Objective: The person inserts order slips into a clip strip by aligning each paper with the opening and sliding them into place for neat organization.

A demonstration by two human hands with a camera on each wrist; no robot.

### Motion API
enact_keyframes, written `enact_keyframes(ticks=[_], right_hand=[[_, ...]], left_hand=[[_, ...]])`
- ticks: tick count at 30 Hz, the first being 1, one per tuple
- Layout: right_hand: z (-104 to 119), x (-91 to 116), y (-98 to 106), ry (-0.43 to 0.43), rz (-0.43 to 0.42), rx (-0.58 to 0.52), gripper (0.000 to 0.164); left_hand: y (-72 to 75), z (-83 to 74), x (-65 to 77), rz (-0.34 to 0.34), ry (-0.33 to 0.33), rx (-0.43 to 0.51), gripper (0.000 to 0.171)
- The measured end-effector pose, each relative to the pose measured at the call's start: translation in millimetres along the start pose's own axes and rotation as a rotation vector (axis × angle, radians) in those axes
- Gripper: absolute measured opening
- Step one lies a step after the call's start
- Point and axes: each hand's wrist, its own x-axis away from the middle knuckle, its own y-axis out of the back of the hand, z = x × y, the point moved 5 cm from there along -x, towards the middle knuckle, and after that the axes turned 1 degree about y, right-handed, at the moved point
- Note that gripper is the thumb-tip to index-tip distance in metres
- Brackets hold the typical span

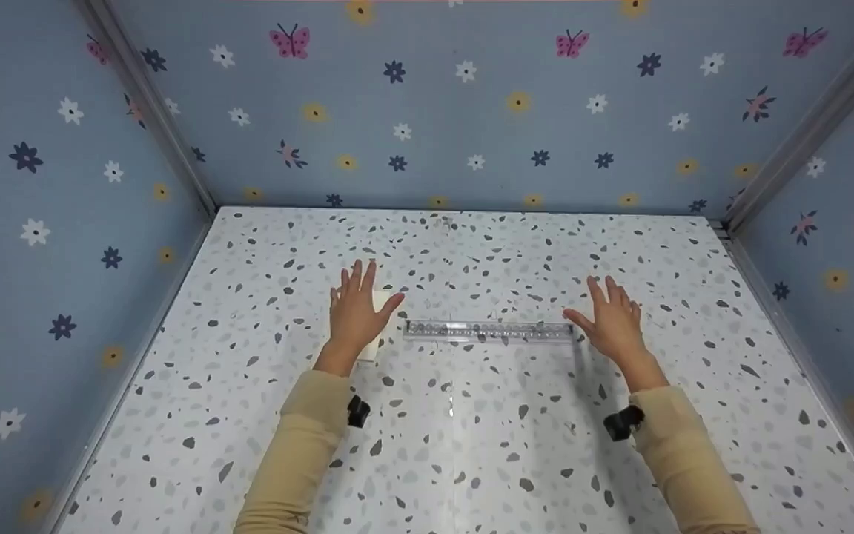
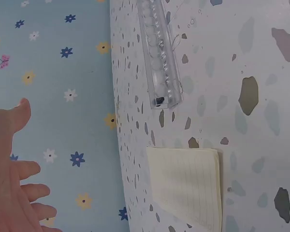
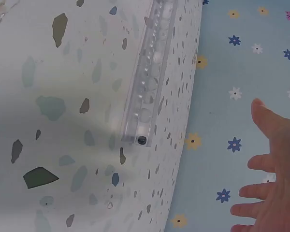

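A long, narrow clear plastic case lies crosswise on the speckled table, with a row of round transparent shapes along its length. In the right wrist view a small dark round spot marks the near end of this case. My left hand has its fingers spread above a small cream lined paper pad, hiding most of it in the head view. To the right of the case, my right hand is also spread, its thumb near the case's end. Neither hand holds anything.
The white tabletop has grey speckles. Blue panels printed with flowers and butterflies rise along its back, left and right sides. Small black devices are worn at both wrists over beige sleeves.
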Motion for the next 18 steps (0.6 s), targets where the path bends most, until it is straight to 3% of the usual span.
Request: enact_keyframes(ticks=[13, 18], right_hand=[[-10.0, 1.0, -13.2, -0.003, -0.041, -0.082, 0.068], [-13.5, -0.7, -18.8, 0.003, -0.066, -0.169, 0.062]], left_hand=[[-6.8, 14.5, 4.4, -0.129, 0.024, 0.129, 0.073], [-10.5, 20.6, 5.4, -0.193, 0.025, 0.154, 0.067]])
